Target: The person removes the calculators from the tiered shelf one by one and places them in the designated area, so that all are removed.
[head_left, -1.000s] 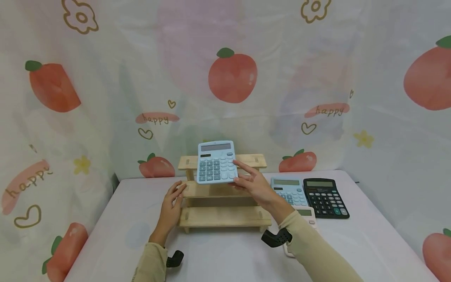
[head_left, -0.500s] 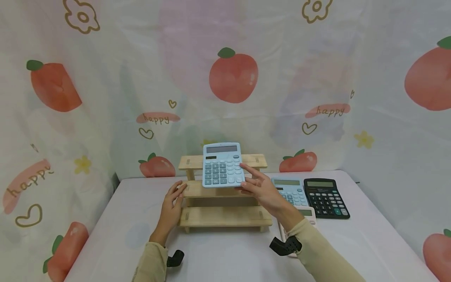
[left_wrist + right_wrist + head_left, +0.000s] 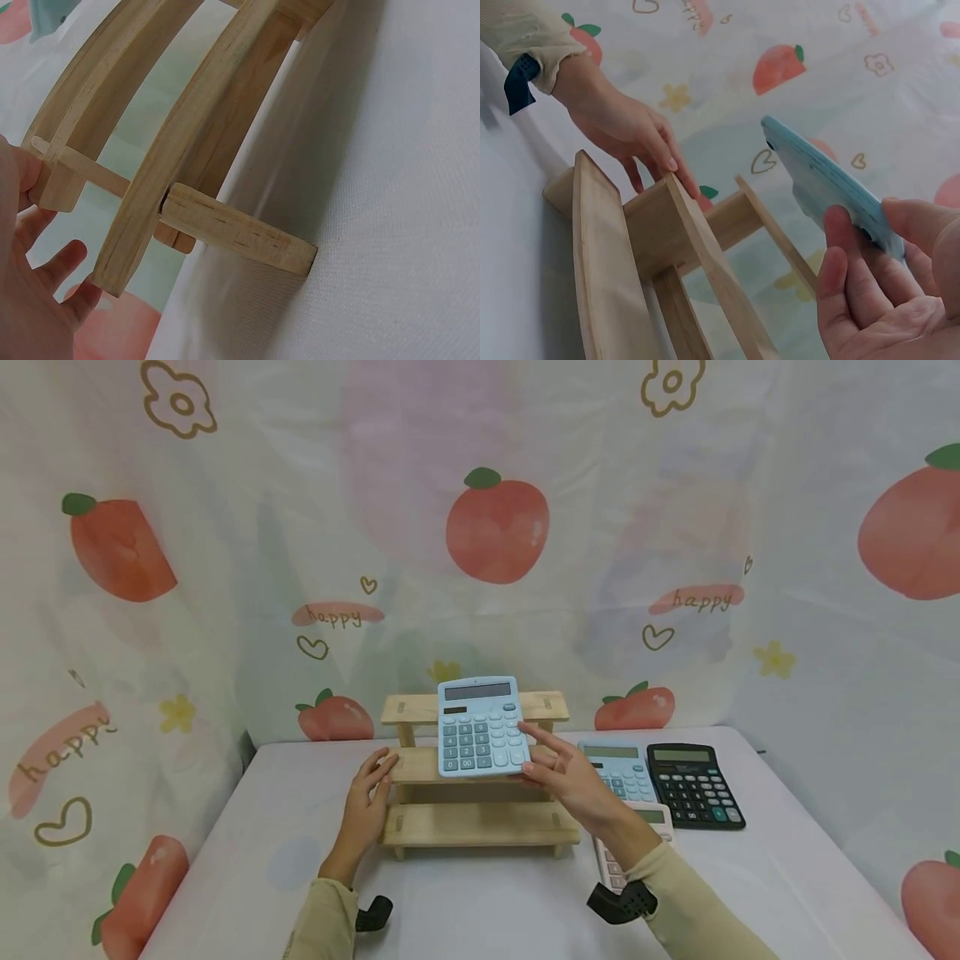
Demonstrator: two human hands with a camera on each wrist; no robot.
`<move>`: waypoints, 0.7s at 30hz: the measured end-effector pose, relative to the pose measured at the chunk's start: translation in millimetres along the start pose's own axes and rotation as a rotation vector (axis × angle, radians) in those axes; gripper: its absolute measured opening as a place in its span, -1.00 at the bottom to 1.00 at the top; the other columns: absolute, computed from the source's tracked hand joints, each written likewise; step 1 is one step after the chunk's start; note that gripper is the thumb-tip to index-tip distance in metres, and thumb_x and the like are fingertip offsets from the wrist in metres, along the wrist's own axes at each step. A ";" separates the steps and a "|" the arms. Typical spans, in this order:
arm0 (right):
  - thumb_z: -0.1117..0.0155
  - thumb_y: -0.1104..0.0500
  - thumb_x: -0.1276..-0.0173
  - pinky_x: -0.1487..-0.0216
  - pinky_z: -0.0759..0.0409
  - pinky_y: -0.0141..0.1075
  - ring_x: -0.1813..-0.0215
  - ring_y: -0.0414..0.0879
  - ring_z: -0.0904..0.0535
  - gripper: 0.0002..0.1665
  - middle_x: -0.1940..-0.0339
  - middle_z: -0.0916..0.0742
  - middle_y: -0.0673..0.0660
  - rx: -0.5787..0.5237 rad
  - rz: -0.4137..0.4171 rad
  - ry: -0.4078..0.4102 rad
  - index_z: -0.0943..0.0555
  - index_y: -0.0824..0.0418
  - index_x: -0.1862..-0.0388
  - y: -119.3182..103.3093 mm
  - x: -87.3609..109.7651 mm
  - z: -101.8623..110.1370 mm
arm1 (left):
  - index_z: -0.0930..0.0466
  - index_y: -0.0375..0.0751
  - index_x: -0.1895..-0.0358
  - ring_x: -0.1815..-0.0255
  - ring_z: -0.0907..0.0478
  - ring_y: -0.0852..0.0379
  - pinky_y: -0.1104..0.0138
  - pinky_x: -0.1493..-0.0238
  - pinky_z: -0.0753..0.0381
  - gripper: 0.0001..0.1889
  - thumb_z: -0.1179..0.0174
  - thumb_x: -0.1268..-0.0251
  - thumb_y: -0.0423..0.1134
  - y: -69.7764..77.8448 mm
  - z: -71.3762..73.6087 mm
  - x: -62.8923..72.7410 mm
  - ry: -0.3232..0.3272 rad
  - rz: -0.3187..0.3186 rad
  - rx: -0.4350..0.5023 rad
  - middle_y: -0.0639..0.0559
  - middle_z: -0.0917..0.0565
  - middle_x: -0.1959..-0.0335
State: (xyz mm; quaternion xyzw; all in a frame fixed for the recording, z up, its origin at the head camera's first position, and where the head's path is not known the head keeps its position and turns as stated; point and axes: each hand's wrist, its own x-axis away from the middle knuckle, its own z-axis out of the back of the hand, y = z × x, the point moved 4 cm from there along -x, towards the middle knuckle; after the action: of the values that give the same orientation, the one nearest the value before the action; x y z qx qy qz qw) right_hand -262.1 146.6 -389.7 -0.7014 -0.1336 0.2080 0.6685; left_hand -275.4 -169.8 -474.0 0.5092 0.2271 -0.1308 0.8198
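My right hand (image 3: 566,777) pinches a light blue calculator (image 3: 480,735) by its right edge. The calculator is held up tilted, its keys facing me, in front of a three-tier wooden display stand (image 3: 480,825). In the right wrist view the calculator (image 3: 832,184) appears edge-on, between the thumb and curled fingers, apart from the stand. My left hand (image 3: 367,810) rests at the left end of the stand's middle board, fingers loosely spread. In the left wrist view, fingertips of the left hand (image 3: 41,262) touch the board ends.
To the right of the stand lie another blue calculator (image 3: 618,768), a black calculator (image 3: 693,785) and a pale pink calculator (image 3: 611,864), partly hidden by my right forearm. White cloth (image 3: 465,910) covers the table. A fruit-print curtain (image 3: 495,635) hangs behind and at both sides.
The calculator in my right hand has moved right, lower and a little nearer to me. The left hand stays at the stand.
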 end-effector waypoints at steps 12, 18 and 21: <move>-0.19 0.22 -0.52 -0.21 -0.62 -0.40 -0.15 -0.25 -0.71 -0.15 -0.38 -0.57 0.37 0.035 0.016 -0.026 -0.05 0.19 -0.66 3.6 21.2 3.9 | -0.53 -0.35 -0.33 -0.48 -0.31 -0.31 -0.27 -0.42 -0.29 -0.62 0.01 -0.57 -0.35 0.0 0.5 1.5 0.002 0.011 0.044 -0.25 -0.39 -0.48; -0.16 0.26 -0.53 -0.09 -0.66 -0.38 -0.04 -0.24 -0.75 -0.16 -0.13 -0.78 -0.06 0.045 0.022 -0.029 -0.03 0.25 -0.66 6.6 32.4 9.5 | -0.52 -0.34 -0.34 -0.49 -0.30 -0.31 -0.27 -0.42 -0.30 -0.61 0.01 -0.58 -0.34 -0.3 -0.2 1.2 0.000 0.014 0.026 -0.25 -0.38 -0.49; -0.16 0.28 -0.53 -0.05 -0.67 -0.37 -0.02 -0.21 -0.75 -0.15 -0.08 -0.79 -0.14 0.029 0.015 -0.031 -0.01 0.26 -0.66 7.4 38.0 11.5 | -0.52 -0.34 -0.34 -0.48 -0.30 -0.31 -0.27 -0.41 -0.31 -0.61 0.02 -0.58 -0.33 -1.2 -0.2 1.1 0.001 0.017 0.012 -0.25 -0.38 -0.49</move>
State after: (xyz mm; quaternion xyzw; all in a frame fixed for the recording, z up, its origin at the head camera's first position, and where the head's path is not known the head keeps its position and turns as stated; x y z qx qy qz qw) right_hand -234.8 173.9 -401.5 -0.6895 -0.1355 0.2258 0.6747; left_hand -275.0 -170.2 -475.5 0.5161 0.2223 -0.1250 0.8177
